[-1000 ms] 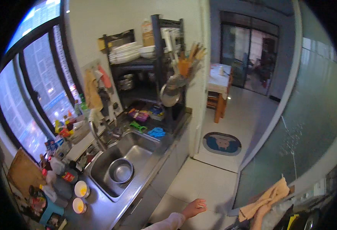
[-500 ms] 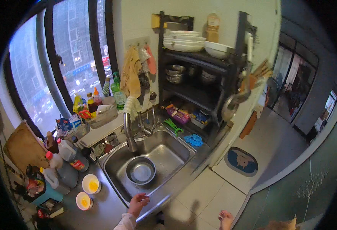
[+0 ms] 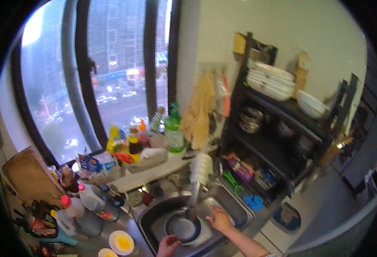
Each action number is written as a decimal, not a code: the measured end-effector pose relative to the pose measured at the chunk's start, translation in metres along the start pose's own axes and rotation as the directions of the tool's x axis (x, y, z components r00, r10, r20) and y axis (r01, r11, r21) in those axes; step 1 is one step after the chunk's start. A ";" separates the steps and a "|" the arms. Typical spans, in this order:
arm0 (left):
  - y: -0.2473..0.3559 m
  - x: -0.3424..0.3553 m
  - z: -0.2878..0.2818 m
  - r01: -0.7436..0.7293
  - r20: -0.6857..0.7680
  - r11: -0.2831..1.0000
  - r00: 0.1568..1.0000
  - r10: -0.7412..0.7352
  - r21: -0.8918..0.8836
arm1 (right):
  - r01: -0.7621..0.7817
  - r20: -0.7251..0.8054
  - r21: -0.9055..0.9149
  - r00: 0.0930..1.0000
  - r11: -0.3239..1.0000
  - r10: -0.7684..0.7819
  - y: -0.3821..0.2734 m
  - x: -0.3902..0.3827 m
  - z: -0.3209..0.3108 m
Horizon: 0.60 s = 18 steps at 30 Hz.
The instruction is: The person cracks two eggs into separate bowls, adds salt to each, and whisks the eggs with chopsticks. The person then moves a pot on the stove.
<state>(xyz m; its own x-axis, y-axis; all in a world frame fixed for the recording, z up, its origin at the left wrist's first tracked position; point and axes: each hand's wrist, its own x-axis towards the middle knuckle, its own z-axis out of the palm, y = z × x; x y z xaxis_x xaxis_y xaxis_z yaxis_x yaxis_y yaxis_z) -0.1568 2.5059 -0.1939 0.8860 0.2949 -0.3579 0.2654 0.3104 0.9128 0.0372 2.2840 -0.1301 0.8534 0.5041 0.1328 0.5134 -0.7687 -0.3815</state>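
A round metal pan (image 3: 184, 228) sits in the steel sink (image 3: 240, 210), under the faucet (image 3: 194, 198). My left hand (image 3: 168, 246) is at the sink's front edge, beside the pan's near left side. Its fingers are loosely bent and apart, and nothing shows in them. Over the right half of the sink, my right hand (image 3: 220, 219) reaches in with its thumb spread from the fingers and no object visible in it. Whether either hand touches metal I cannot tell. A whitish ribbed cover (image 3: 201, 168) wraps the faucet's upper part.
Two bowls with yellow contents, a larger bowl (image 3: 121, 243) and a smaller bowl (image 3: 107, 252), stand left of the sink. Several bottles (image 3: 95, 199) crowd behind them. Right of the sink are a green peeler (image 3: 232, 182), a blue cloth (image 3: 253, 201) and a black shelf (image 3: 261, 103).
My view has shifted, so the sink lies lower and farther right. My right hand has moved from beyond the counter to over the sink. My left hand remains near its front edge.
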 end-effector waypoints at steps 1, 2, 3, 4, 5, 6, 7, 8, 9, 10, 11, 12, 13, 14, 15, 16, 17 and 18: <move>-0.005 0.008 -0.006 -0.035 -0.015 0.999 0.999 0.035 -0.004 | 0.043 0.073 -0.124 0.997 0.991 -0.035 -0.004 0.030 -0.003; -0.012 0.019 -0.007 -0.064 -0.019 0.998 0.998 0.064 -0.006 | 0.081 0.140 -0.252 0.989 0.964 -0.046 -0.003 0.058 -0.006; -0.026 0.031 -0.004 -0.210 -0.046 0.960 0.974 0.222 0.187 | 0.078 0.174 -0.311 0.985 0.947 -0.024 0.004 0.080 -0.005; -0.039 0.047 0.001 -0.328 -0.040 0.866 0.929 0.369 0.377 | 0.095 0.176 -0.423 0.984 0.901 -0.021 0.019 0.102 -0.001; -0.045 0.062 0.011 -0.173 -0.020 0.983 0.984 0.175 0.068 | 0.099 0.177 -0.533 0.984 0.840 -0.003 0.043 0.119 0.008; -0.058 0.071 0.010 -0.178 -0.064 0.977 0.980 0.186 0.118 | 0.120 0.187 -0.623 0.982 0.773 -0.002 0.050 0.135 0.018; -0.073 0.076 0.000 -0.180 -0.131 0.969 0.970 0.203 0.172 | 0.094 0.192 -0.518 0.981 0.850 0.008 0.039 0.148 0.023; -0.078 0.085 -0.002 -0.180 -0.183 0.959 0.958 0.222 0.220 | 0.056 0.197 -0.414 0.980 0.909 0.029 0.029 0.155 0.018; -0.061 0.082 0.009 -0.152 -0.199 0.970 0.962 0.190 0.188 | -0.009 0.202 -0.316 0.976 0.949 0.076 0.028 0.157 0.007; -0.058 0.089 0.016 -0.176 -0.199 0.963 0.956 0.216 0.202 | 0.032 0.276 -0.401 0.957 0.915 0.087 0.030 0.159 0.000; -0.053 0.094 0.021 -0.199 -0.201 0.955 0.949 0.244 0.220 | 0.081 0.346 -0.476 0.933 0.876 0.102 0.030 0.159 -0.005; -0.051 0.098 0.022 -0.216 -0.208 0.947 0.941 0.267 0.239 | 0.139 0.416 -0.541 0.901 0.830 0.120 0.031 0.160 -0.002; -0.063 0.109 0.023 -0.218 -0.244 0.924 0.922 0.301 0.316 | 0.174 0.316 -0.571 0.949 0.803 0.019 0.041 0.158 0.011; -0.066 0.118 0.029 -0.230 -0.237 0.925 0.922 0.307 0.304 | 0.187 0.208 -0.611 0.976 0.770 -0.071 0.060 0.147 0.024; -0.068 0.126 0.034 -0.242 -0.234 0.925 0.920 0.314 0.292 | 0.195 0.102 -0.650 0.980 0.734 -0.170 0.068 0.144 0.028; -0.069 0.133 0.040 -0.254 -0.229 0.926 0.919 0.322 0.280 | 0.198 0.048 -0.560 0.977 0.804 -0.207 0.076 0.146 0.032; -0.071 0.139 0.043 -0.257 -0.239 0.946 0.923 0.301 0.198 | 0.215 -0.006 -0.454 0.970 0.865 -0.245 0.068 0.143 0.029; -0.071 0.141 0.046 -0.255 -0.248 0.960 0.929 0.277 0.115 | 0.236 -0.061 -0.339 0.961 0.911 -0.271 0.055 0.135 0.024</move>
<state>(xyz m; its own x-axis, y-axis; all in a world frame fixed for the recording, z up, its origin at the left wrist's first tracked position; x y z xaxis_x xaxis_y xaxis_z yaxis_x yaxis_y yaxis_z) -0.0331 2.4835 -0.3001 0.8018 0.5835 -0.1286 0.0725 0.1186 0.9903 0.1783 2.3188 -0.1556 0.6861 0.6688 0.2865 0.6993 -0.7148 -0.0063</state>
